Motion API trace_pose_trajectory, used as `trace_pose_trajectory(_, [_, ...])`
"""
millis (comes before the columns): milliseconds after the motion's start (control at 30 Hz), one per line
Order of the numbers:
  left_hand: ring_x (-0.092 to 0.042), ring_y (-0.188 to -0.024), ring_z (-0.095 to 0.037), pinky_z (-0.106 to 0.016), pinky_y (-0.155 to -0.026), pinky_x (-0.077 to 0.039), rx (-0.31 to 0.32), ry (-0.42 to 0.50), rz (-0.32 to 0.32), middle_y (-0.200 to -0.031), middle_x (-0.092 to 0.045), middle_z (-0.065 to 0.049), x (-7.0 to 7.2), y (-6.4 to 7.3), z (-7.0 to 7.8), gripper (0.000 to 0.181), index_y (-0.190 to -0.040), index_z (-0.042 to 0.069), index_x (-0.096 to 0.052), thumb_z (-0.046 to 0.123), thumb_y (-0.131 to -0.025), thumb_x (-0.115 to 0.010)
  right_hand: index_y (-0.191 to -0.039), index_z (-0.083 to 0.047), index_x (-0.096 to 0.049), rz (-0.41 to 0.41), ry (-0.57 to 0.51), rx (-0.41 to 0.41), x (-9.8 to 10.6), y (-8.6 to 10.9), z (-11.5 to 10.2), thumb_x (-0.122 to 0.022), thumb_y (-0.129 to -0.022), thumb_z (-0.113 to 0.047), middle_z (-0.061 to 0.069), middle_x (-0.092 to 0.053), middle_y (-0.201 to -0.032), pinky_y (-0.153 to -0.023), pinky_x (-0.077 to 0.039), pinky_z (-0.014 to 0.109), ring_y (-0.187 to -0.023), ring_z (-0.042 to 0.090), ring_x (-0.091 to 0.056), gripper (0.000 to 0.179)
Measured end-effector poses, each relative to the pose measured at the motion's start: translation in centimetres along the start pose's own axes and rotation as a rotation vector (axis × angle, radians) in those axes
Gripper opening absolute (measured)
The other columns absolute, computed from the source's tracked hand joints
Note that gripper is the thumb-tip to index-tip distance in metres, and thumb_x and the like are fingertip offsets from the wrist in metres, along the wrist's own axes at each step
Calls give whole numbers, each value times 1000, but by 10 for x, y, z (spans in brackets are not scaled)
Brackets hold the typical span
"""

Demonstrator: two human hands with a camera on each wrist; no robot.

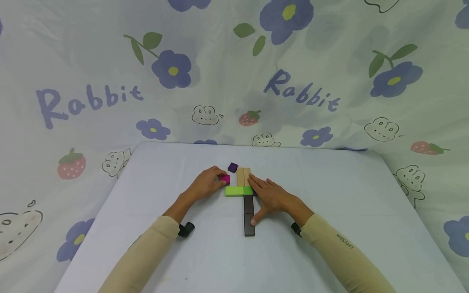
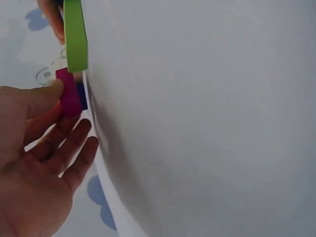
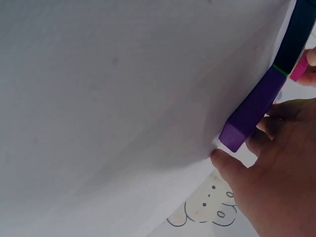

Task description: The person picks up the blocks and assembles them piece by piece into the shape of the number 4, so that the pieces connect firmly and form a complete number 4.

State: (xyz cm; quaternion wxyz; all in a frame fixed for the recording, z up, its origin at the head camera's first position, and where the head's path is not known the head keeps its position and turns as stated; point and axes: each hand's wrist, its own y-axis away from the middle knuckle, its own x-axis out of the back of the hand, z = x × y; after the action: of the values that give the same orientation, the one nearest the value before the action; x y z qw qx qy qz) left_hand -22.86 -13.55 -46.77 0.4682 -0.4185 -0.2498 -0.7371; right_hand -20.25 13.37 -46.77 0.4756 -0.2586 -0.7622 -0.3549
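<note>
My left hand [image 1: 207, 183] pinches a small magenta block [image 1: 227, 179] between thumb and fingers, just left of two upright-lying tan blocks [image 1: 240, 177]. In the left wrist view, the magenta block [image 2: 70, 94] sits close to the end of a light green block [image 2: 75, 37]. My right hand [image 1: 272, 197] lies spread over the right side of the layout, fingertips at the tan blocks and thumb at the lower of two dark brown blocks [image 1: 249, 226]. Beside its fingers, a purple block [image 3: 249, 113] shows in the right wrist view; the hand mostly hides it in the head view.
A dark purple block [image 1: 232, 167] lies tilted above the magenta one. A smaller green block [image 1: 248, 190] joins the light green bar to the brown column. The white table [image 1: 165, 162] ends at a patterned curtain [image 1: 227, 81] behind it.
</note>
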Motion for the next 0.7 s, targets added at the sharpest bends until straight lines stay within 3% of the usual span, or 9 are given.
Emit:
trace_pose_trajectory(467, [-62,-105,-26,-44,-99,-50,20,-14,-10,-113,-65,-10,10,21,-3,31,-125,1,-68,13,-96,-70,-163,-9,-6,0,-6,18,2,3,0,-79,-58,-81,6,1,-170,-122,-12,50,-155,23,-11,148])
trace_pose_trajectory(700, [-61,-105,-25,-45,-98,-50,-19,-11,-21,-111,-65,-9,9,33,-2,30,-122,1,-68,12,-95,-72,-163,-9,-6,1,5,21,1,2,0,-78,-58,-82,6,0,-170,-122,-13,51,-155,23,-11,147])
